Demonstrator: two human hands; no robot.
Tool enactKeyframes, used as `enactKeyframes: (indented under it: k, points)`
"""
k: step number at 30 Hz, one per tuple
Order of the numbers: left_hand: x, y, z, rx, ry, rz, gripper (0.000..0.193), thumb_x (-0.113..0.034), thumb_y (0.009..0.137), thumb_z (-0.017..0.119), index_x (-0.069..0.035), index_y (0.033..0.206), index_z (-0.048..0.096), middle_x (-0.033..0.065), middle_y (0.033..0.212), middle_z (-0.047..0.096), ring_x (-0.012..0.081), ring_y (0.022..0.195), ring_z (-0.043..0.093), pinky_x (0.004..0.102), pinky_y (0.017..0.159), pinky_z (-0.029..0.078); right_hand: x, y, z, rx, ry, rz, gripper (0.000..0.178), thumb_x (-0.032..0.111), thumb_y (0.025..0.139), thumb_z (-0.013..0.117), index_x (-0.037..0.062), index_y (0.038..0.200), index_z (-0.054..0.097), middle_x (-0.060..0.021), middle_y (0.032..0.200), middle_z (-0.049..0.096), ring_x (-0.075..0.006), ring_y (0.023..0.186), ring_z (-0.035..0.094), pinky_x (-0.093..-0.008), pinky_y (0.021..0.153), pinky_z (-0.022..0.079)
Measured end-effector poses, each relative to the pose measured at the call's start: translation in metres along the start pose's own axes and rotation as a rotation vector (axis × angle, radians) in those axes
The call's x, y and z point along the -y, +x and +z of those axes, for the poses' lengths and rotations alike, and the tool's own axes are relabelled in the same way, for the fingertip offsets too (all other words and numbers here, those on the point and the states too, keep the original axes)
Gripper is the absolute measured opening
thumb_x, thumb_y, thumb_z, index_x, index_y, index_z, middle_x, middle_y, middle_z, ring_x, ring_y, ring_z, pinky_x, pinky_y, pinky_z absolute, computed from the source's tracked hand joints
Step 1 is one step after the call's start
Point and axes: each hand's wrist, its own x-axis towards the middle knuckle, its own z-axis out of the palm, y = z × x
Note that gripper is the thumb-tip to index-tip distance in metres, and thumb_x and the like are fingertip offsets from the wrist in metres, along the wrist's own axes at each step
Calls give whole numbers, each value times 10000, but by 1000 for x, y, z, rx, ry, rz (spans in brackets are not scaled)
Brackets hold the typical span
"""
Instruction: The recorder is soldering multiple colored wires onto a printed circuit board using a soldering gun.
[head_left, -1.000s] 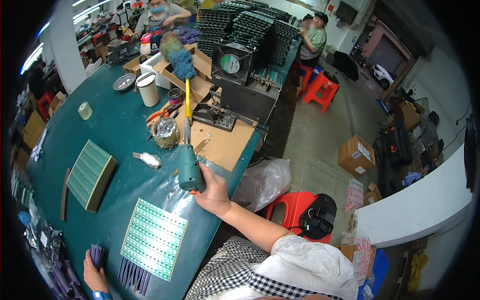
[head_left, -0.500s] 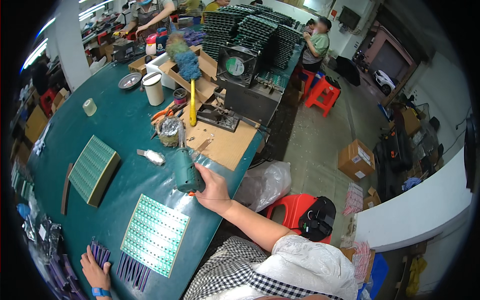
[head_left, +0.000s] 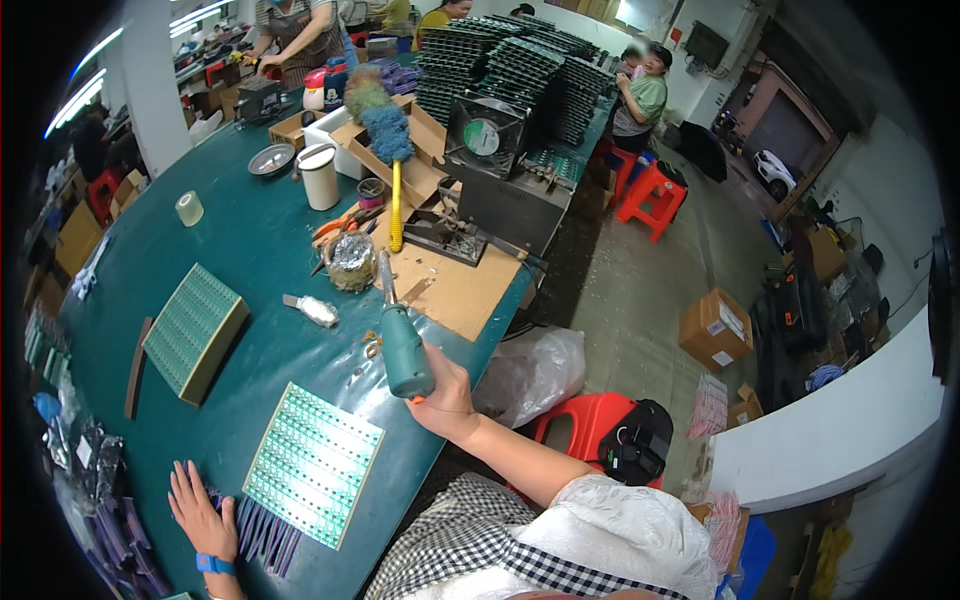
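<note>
Bench scene from the head view. The right hand point(head_left: 440, 392) is wrapped around the thick teal plastic handle of a soldering iron point(head_left: 398, 330), fingers curled behind it; the slim metal shaft points up and away from the hand, its tip over the edge of a flat brown cardboard sheet point(head_left: 455, 285). The left hand point(head_left: 197, 510) lies flat with fingers spread on the dark green table top point(head_left: 250, 230), a blue band at the wrist. Just right of the left hand lies a rectangular green circuit-board panel point(head_left: 312, 462), gridded with small pale units; a row of thin purple strips point(head_left: 262, 528) shows beside its lower edge. Beyond the iron's shaft sits a crumpled foil-lined cup point(head_left: 350, 262). Farther from the right hand, a yellow-handled duster point(head_left: 388, 150) with a fluffy blue and green head lies on the cardboard. A thick stack of green panels point(head_left: 192, 332) rests well left of the iron.
</note>
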Motion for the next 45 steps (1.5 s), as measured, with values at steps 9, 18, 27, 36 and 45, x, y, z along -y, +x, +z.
enactKeyframes:
  k: [9,18,27,36,45]
  points:
    - [6,19,-9,-49,-146,35,977,-321,739,780,-30,1529,284,221,1602,240,391,1471,241,514,1203,176,11,-15,7,31,99,151,320,29,824,772,-23,1077,584,-86,871,704,-139,759,689,-276,699,539]
    - [1,-18,-19,-412,-403,-20,294,-70,588,817,-62,798,611,112,960,572,346,988,523,462,847,429,4,-21,-1,34,79,103,234,44,851,741,0,1036,604,-81,864,691,-147,748,676,-290,679,534]
    - [9,-25,20,-408,-652,-21,102,48,764,697,16,810,612,130,833,586,305,827,566,388,745,459,12,-21,-3,67,39,17,668,1,708,724,-25,1333,491,-244,995,666,-424,879,676,-410,757,544]
    - [16,-23,23,-436,-714,-77,131,51,901,579,38,1021,629,170,908,619,332,834,597,400,763,483,10,-18,3,72,47,-11,669,65,731,765,-20,1334,488,-244,985,665,-437,853,669,-421,735,544]
    - [10,-26,20,-400,-594,10,211,29,941,577,55,1145,622,150,941,552,301,822,570,361,753,483,11,-18,0,52,37,-25,685,68,726,770,-24,1342,485,-252,958,668,-441,853,669,-424,731,543]
